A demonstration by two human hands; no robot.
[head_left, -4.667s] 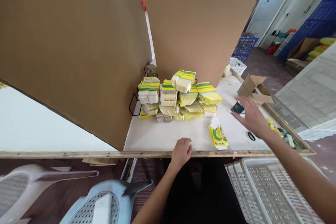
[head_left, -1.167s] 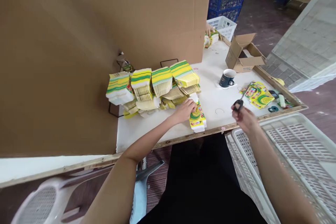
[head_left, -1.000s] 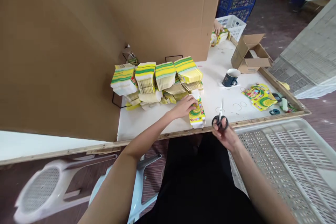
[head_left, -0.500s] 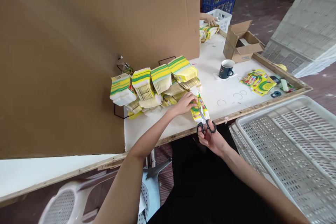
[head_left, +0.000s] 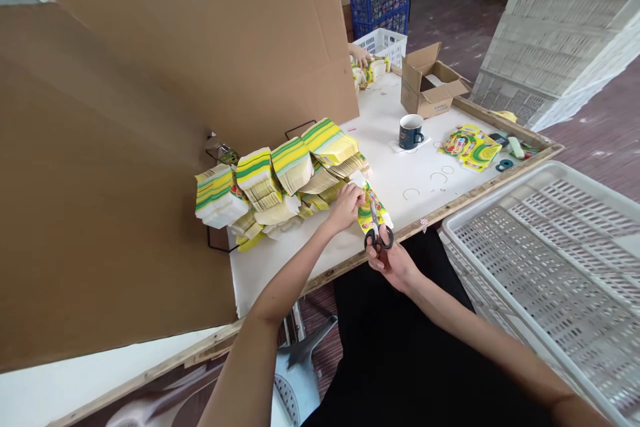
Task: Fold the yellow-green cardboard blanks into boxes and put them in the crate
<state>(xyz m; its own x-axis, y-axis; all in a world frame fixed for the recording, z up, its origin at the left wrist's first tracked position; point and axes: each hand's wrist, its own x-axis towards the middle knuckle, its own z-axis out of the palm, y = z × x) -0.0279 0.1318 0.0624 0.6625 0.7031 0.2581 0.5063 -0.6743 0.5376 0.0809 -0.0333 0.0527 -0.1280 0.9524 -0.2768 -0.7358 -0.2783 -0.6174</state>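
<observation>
My right hand (head_left: pixel 393 265) has its thumb and fingers in the black handles of a pair of scissors (head_left: pixel 374 217). The blades point away from me and lie over a flat yellow-green printed carton (head_left: pixel 365 215) near the table's front edge. My left hand (head_left: pixel 346 208) is closed at the carton's left side, its fingers curled and the fingertips partly hidden. Just beyond it, bundles of stacked yellow, green and white flat cartons (head_left: pixel 293 163) lie in rows.
A large cardboard sheet (head_left: pixel 225 33) stands behind the bundles. On the table are a dark mug (head_left: pixel 410 133), an open cardboard box (head_left: pixel 433 83), loose printed cartons (head_left: pixel 470 147) and a tape roll (head_left: pixel 504 165). White plastic crates (head_left: pixel 530 240) stand at right. Another person's hand (head_left: pixel 359 53) shows at the back.
The view has shifted, so the table items appear farther left. My left fingers have curled in more at the carton. The scissors blades look closer together over it.
</observation>
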